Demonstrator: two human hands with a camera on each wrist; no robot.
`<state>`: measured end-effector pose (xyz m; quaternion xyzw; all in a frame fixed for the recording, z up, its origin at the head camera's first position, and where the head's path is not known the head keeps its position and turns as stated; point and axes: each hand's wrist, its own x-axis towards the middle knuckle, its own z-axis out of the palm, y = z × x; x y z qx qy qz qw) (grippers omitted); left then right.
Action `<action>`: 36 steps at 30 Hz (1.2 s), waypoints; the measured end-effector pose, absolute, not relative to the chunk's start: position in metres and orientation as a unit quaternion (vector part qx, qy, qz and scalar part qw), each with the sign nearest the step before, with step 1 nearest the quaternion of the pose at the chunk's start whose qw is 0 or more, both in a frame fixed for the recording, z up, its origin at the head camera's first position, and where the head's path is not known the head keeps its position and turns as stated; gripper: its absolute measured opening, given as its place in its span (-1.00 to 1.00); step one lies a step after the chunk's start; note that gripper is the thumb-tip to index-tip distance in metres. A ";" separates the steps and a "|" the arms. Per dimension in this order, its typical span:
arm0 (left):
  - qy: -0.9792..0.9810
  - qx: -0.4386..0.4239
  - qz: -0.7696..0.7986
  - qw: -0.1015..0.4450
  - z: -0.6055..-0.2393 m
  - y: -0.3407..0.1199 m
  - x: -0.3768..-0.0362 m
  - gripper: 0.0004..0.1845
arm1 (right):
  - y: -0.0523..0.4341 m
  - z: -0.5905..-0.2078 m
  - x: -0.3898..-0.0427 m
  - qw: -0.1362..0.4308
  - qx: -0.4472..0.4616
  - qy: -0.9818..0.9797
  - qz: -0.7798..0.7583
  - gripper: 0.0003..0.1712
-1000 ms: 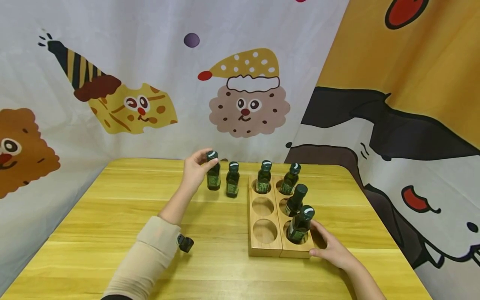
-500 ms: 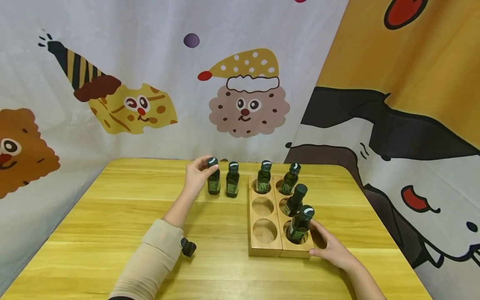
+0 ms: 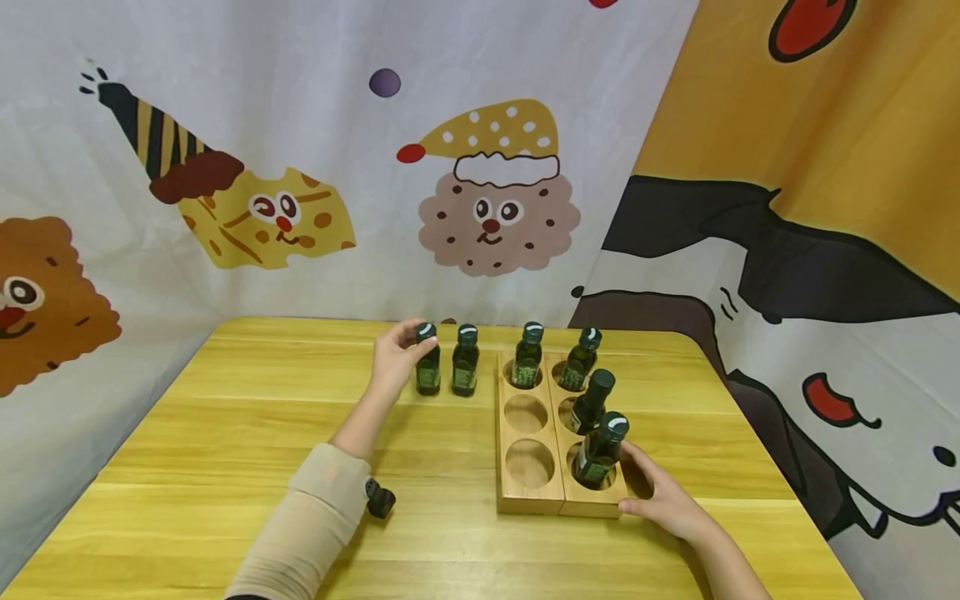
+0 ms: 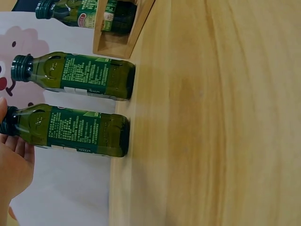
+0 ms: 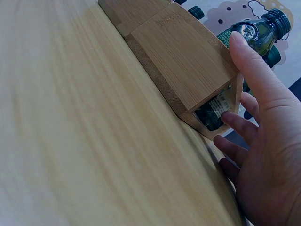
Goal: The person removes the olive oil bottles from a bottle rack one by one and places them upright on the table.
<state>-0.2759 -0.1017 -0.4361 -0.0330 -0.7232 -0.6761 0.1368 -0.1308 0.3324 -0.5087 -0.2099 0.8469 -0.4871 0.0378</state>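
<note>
My left hand (image 3: 395, 358) grips a small dark green bottle (image 3: 428, 373) by its neck and cap; the bottle stands upright on the wooden table (image 3: 225, 433). A second such bottle (image 3: 465, 367) stands just right of it. In the left wrist view the held bottle (image 4: 75, 131) and its neighbour (image 4: 80, 76) stand side by side, with my left hand (image 4: 14, 165) at the cap. My right hand (image 3: 652, 492) rests with straight fingers against the near right corner of a six-hole wooden rack (image 3: 528, 500). The right wrist view shows my right hand (image 5: 263, 141) flat against the rack (image 5: 188, 61).
The rack holds several bottles: one in the far left hole (image 3: 527, 358) and three down the right column, the nearest (image 3: 600, 454) leaning. Its middle and near left holes are bare. Cartoon-printed cloth walls close the table at the back and on both sides.
My left hand has lowered the bottle from a little above the table to standing on it beside the other bottle. The right hand and rack have stayed put.
</note>
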 end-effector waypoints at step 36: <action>-0.697 -0.164 -0.675 0.179 -0.385 -0.063 -0.252 -0.50 | 0.332 -0.509 -0.131 0.045 -0.210 0.844 -0.492 0.00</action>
